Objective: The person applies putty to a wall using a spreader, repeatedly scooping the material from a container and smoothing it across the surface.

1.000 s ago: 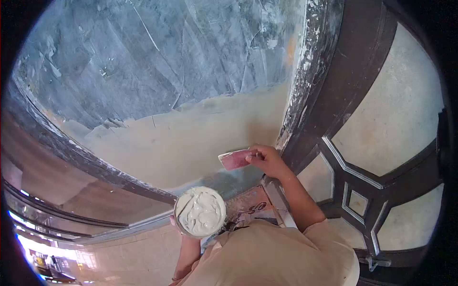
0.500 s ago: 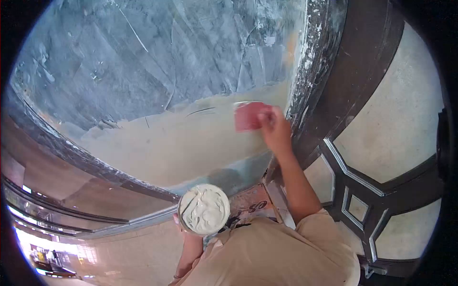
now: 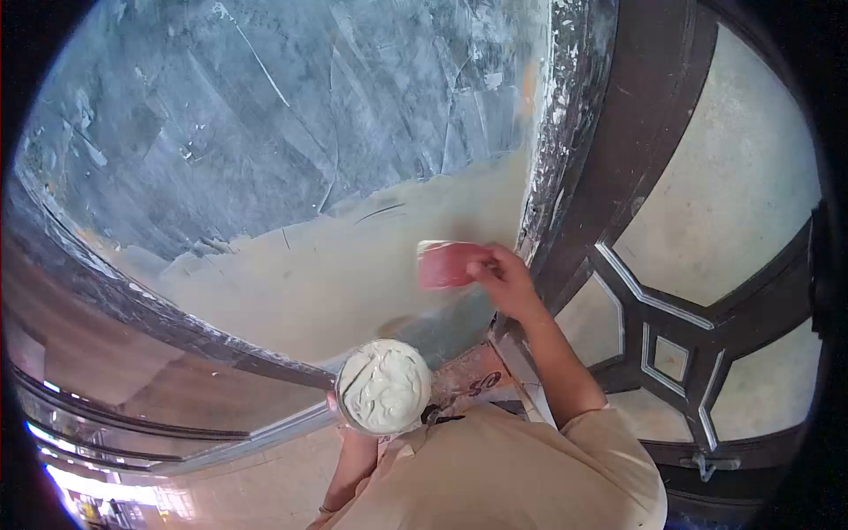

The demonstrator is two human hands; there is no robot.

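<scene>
wall point(image 3: 265, 115): bare part grey-blue, matt, streaked with scrape marks and pale patches
putty coat point(image 3: 353, 265): cream, matt, smooth skim on the lower wall; ragged upper edge
scraper point(image 3: 446, 264): red blade, looks like plastic, flat, slight sheen; gripped in right hand point(image 3: 505, 281)
tub point(image 3: 384, 387): round, filled with white putty, wet and glossy, ridged surface; held by left hand point(image 3: 340, 413)
door frame point(image 3: 618, 168): dark brown, looks like wood, semi-gloss; edge by the wall crusted with white splatter, rough
door panels point(image 3: 742, 185): pale, matt, fine-grained; material unclear
shirt point(image 3: 512, 477): beige cloth, matt
</scene>
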